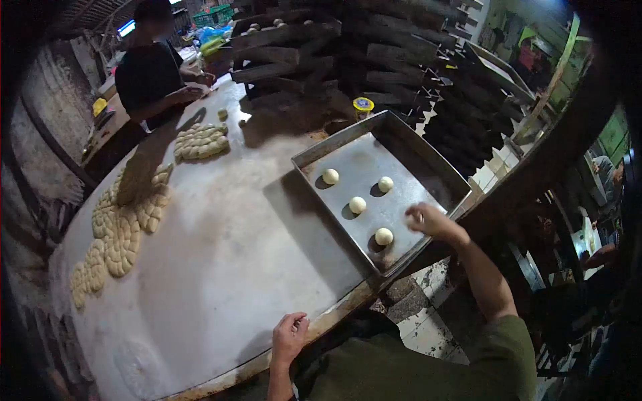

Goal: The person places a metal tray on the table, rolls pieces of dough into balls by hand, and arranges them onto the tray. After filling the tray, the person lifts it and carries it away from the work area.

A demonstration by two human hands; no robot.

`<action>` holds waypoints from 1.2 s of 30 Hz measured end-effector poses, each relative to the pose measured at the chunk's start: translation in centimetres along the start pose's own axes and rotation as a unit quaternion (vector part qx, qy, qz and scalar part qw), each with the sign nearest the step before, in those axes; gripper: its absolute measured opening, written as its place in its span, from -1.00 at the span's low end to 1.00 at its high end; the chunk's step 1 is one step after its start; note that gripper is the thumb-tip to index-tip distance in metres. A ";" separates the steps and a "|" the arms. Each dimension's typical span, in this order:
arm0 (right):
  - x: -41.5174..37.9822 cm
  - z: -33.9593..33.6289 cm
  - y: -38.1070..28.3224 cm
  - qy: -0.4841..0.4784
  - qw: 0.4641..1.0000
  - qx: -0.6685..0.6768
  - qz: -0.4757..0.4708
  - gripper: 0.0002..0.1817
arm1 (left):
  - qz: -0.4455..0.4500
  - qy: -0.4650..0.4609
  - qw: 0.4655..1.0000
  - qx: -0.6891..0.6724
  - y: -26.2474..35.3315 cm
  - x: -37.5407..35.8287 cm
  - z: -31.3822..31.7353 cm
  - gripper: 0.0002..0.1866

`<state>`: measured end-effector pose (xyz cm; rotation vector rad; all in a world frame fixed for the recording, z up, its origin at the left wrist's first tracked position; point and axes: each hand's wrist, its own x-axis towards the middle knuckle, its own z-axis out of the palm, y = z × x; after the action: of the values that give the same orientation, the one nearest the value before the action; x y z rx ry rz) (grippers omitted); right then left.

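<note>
A rectangular metal tray (321,150) rests at the table's right edge and holds several round, pale dough balls (358,205) set apart from each other. Over the tray's near right side is my right hand (431,222), its fingers bent but apart, with nothing visible in them. The closest dough ball (384,236) lies just left of it, not touched. At the front edge of the table, my left hand (290,336) is loosely closed, with no object showing in it. Flour dusts the tabletop (227,267) beside it.
Piled dough pieces (127,220) line the table's left side, with another cluster (200,142) farther back. A person (150,73) stands at the far left end. Stacked trays (394,60) rise behind the tray, near a yellow-lidded cup (363,105).
</note>
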<state>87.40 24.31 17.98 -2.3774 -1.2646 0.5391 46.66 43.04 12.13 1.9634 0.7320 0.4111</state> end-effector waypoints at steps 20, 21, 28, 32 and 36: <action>4.3 2.2 4.8 -0.104 0.976 -0.179 -0.069 -0.44 | -0.244 0.232 0.938 0.082 -6.5 -2.5 -9.3 -0.75; 4.5 1.6 2.6 -0.093 0.974 -0.200 -0.057 -0.44 | -0.227 0.259 0.934 0.091 -8.2 -3.4 -11.9 -0.76; 19.5 7.8 -23.7 -0.011 0.993 0.083 -0.079 -0.79 | -0.286 0.358 0.839 0.293 -18.1 -8.3 -25.8 -0.69; 36.6 21.3 -32.2 -0.079 0.959 -0.108 -0.248 -0.75 | -0.260 0.267 0.797 0.475 -19.7 -8.4 -27.9 -0.38; 52.8 32.1 -41.9 0.085 0.987 0.065 -0.118 -0.55 | -0.290 0.234 0.830 0.415 -19.4 -7.7 -28.2 -0.32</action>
<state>69.66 95.44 4.10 -2.0831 -1.3646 0.3273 18.68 64.01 8.71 2.2684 2.0326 0.1959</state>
